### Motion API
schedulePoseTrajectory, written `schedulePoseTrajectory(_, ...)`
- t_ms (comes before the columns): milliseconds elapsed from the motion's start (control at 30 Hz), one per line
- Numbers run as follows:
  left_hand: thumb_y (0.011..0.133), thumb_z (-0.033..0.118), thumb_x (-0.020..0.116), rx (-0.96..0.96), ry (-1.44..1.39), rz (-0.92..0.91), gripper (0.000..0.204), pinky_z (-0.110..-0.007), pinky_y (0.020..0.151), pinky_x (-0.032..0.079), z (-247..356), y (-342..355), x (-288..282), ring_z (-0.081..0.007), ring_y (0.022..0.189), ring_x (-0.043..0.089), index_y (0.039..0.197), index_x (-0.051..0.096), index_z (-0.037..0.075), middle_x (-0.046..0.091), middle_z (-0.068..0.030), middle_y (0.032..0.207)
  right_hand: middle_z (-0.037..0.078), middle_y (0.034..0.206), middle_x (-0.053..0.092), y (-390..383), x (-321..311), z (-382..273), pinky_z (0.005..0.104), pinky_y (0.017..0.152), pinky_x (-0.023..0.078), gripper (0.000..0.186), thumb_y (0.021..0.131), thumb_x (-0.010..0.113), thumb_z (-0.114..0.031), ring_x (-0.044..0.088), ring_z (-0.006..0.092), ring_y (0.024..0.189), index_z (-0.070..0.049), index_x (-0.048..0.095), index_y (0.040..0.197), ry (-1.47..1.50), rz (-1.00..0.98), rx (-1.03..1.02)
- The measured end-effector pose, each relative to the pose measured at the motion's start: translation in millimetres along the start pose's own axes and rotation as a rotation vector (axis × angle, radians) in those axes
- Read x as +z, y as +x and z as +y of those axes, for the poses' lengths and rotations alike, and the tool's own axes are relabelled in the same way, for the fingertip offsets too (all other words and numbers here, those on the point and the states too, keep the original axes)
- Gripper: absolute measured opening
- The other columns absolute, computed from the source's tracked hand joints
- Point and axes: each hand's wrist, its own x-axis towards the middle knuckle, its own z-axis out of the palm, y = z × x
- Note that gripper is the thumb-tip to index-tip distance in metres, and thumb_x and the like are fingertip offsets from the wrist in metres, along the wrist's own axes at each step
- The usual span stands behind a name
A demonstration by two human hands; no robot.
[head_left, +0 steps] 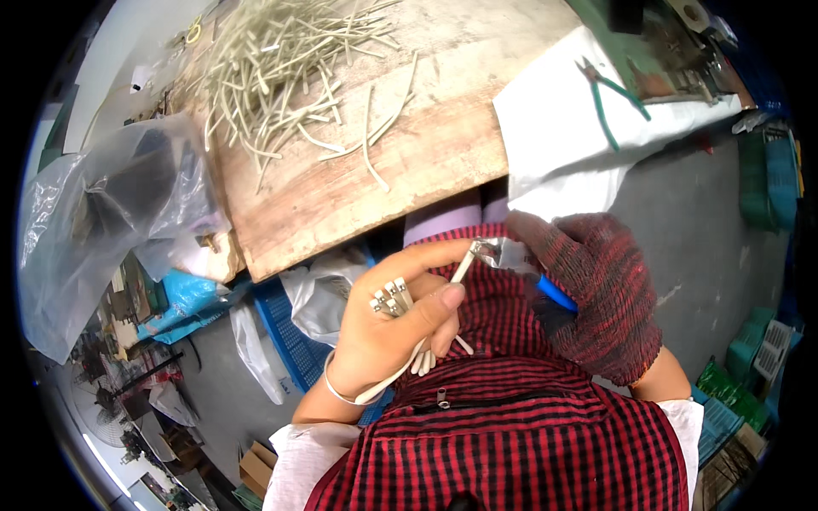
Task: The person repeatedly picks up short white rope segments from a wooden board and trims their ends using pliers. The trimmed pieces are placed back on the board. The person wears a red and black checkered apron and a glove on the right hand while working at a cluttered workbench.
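Observation:
My bare left hand (368,336) pinches a cream-coloured cord (463,267) between thumb and forefinger, its tip pointing up and right. Several more cords with small metal end caps (392,297) are tucked in the same hand, their other ends hanging below the fingers. My right hand (612,289), in a dark red-and-black knitted glove, is closed around pliers with a blue handle (556,294). The metal jaws meet the tip of the pinched cord; whether they grip it is too small to tell. Both hands are above my lap, over a red-and-black checked apron (520,443).
A wooden table (443,136) ahead carries a large heap of cords (264,68), a few lying loose near its front edge. Green-handled pliers (627,97) rest on a white sheet (545,119) at right. Clear plastic bags (136,196) and a blue crate (285,328) are at left.

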Motion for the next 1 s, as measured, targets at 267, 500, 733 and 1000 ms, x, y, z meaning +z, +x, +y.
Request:
schedulePoseTrajectory(267, 0.087, -0.005, 0.061, -0.239, -0.064, -0.01, 0.03, -0.021, 0.043, 0.031, 25.0, 4.6, -5.2, -0.0058, 0.048, 0.045, 0.116, 0.063, -0.009, 0.056, -0.002, 0.06, 0.014, 0.09, 0.065, 1.1, -30.8, 7.1, 0.0435, 0.073, 0.049, 0.061, 0.072, 0.072, -0.018, 0.062, 0.0332, 0.085, -0.023, 0.057, 0.131, -0.268, -0.17, -0.245)
schedulePoseTrajectory(500, 0.07, -0.012, 0.067, -0.43, 0.118, -0.2, 0.034, -0.021, 0.038, 0.02, 37.6, 9.8, -4.5, -0.0034, 0.038, 0.037, 0.104, 0.069, -0.013, 0.054, -0.0024, 0.053, 0.002, 0.075, 0.06, -4.0, -26.4, 36.4, 0.0335, 0.062, 0.046, 0.045, 0.066, 0.077, -0.025, 0.058, 0.0158, 0.077, -0.032, 0.068, 0.11, -0.442, -0.063, -0.499)
schedulePoseTrajectory(733, 0.075, -0.009, 0.07, -0.396, 0.279, -0.281, 0.029, -0.021, 0.04, 0.022, 39.9, 10.1, -3.5, -0.0016, 0.042, 0.038, 0.104, 0.071, -0.009, 0.053, 0.0015, 0.054, -0.006, 0.065, 0.048, 5.4, -27.2, 33.2, 0.0306, 0.055, 0.042, 0.033, 0.066, 0.074, -0.029, 0.051, 0.0131, 0.059, -0.034, 0.071, 0.099, -0.464, 0.112, -0.602)
schedulePoseTrajectory(1000, 0.072, -0.007, 0.071, -0.367, 0.2, -0.285, 0.033, -0.019, 0.044, 0.027, 37.4, 5.6, -6.5, -0.0013, 0.048, 0.043, 0.105, 0.071, -0.009, 0.065, -0.0041, 0.064, -0.001, 0.072, 0.058, -8.0, -20.9, 47.7, 0.0313, 0.054, 0.042, 0.036, 0.069, 0.074, -0.019, 0.055, 0.0159, 0.061, -0.026, 0.071, 0.104, -0.24, -0.1, -0.538)
